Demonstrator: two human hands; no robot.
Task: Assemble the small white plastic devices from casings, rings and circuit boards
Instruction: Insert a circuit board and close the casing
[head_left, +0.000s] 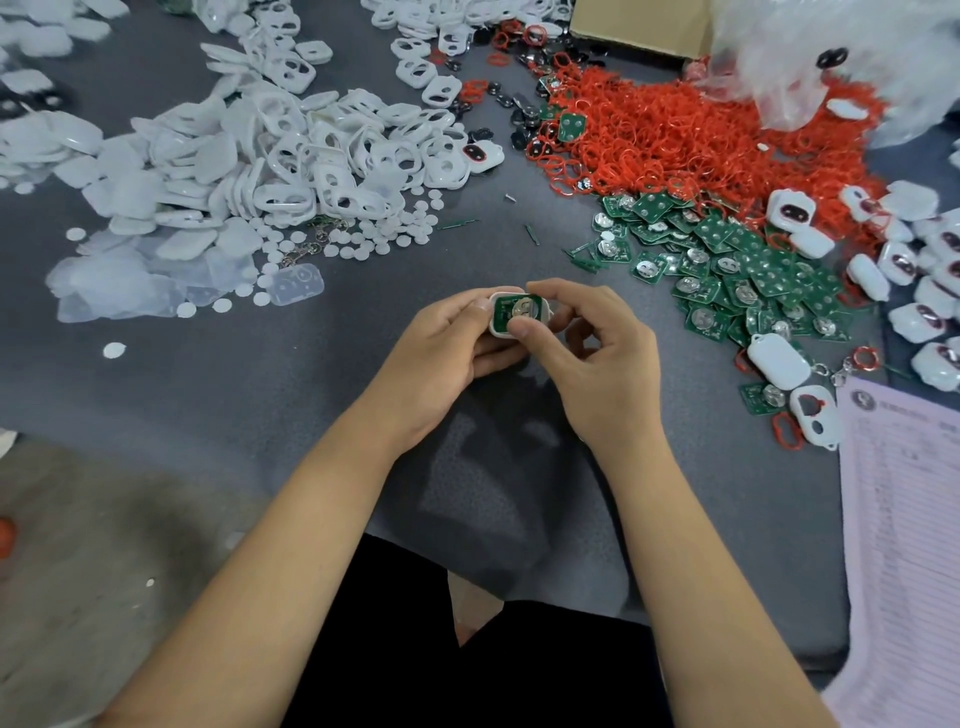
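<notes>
Over the middle of the grey table my left hand (447, 343) grips a small white casing (494, 328) from the left. A green circuit board (506, 310) with a round silver cell lies inside the casing. My right hand (587, 348) pinches the board and casing from the right, thumb tip on the board's near edge. A heap of white casings (270, 156) lies at the back left, a mound of red rings (675, 140) at the back right, and a spread of green circuit boards (727, 265) to the right.
Small white discs (332, 244) and clear soft pads (156, 275) lie left of centre. Assembled white devices (914, 270) pile at the right edge. A pink printed sheet (904, 519) covers the near right corner. A cardboard box (639, 26) and a plastic bag (831, 57) stand at the back.
</notes>
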